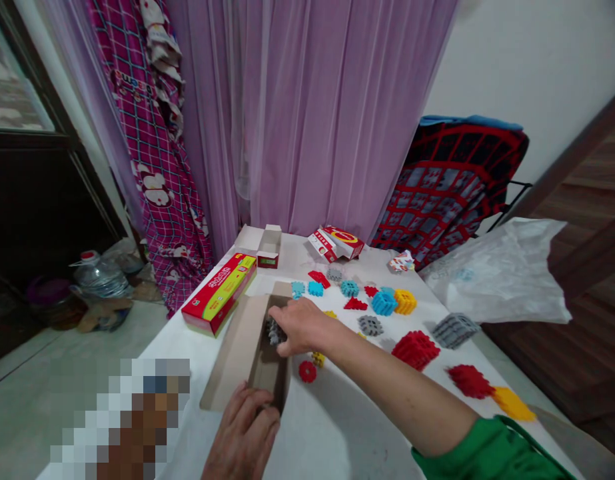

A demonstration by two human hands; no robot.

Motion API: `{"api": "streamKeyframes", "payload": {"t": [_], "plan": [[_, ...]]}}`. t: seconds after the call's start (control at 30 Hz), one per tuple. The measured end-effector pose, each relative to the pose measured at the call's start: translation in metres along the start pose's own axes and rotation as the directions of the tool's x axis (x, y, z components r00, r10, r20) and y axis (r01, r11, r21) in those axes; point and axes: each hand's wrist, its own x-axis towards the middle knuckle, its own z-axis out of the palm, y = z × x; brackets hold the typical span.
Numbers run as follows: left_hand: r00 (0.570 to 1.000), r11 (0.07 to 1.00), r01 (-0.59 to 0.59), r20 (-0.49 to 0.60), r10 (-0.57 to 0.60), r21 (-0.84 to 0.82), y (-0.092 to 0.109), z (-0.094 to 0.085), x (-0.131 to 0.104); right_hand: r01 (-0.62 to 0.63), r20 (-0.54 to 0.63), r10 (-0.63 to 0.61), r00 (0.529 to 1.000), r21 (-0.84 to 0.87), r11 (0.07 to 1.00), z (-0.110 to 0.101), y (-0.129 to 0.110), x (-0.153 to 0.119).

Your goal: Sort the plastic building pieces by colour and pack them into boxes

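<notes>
My right hand (302,325) reaches over the long open cardboard box (234,363), closed on grey plastic building pieces (274,331) inside it. My left hand (244,427) grips the near end of the same box, with the fingers bent over its rim. The box's lid flap lies folded out to the left, and its inside is plain brown. Just right of the box are a red round piece (308,372) and a small yellow piece (318,359). My right forearm passes over part of the table and hides what lies under it.
Red (416,351), blue (384,302), yellow (405,301) and grey (455,331) pieces spread across the white table's right side. A red-and-green box (220,293) stands at left. Small boxes (336,244) lie at the back; a white plastic bag (502,273) hangs at the right edge.
</notes>
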Motion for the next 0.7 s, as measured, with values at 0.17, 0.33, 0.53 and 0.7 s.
{"api": "streamKeyframes", "payload": {"t": [0.17,0.33,0.53,0.7], "plan": [[1.000,0.999,0.010,-0.011,-0.010,-0.032,0.002,0.000,0.001,-0.004,0.026,0.004,1.000,0.012,1.000,0.021,-0.014,0.016],[1.000,0.999,0.017,-0.016,-0.018,-0.032,0.003,-0.001,0.002,-0.035,0.062,0.033,0.998,0.034,0.999,0.029,-0.011,0.020],[0.999,1.000,-0.009,-0.037,0.008,-0.022,0.001,-0.002,0.005,-0.056,-0.070,0.063,0.996,0.096,0.994,0.015,0.013,0.005],[0.999,0.999,-0.006,-0.036,0.005,-0.039,0.000,-0.002,0.005,-0.129,-0.043,0.132,0.990,0.068,0.989,0.009,0.044,-0.020]]}}
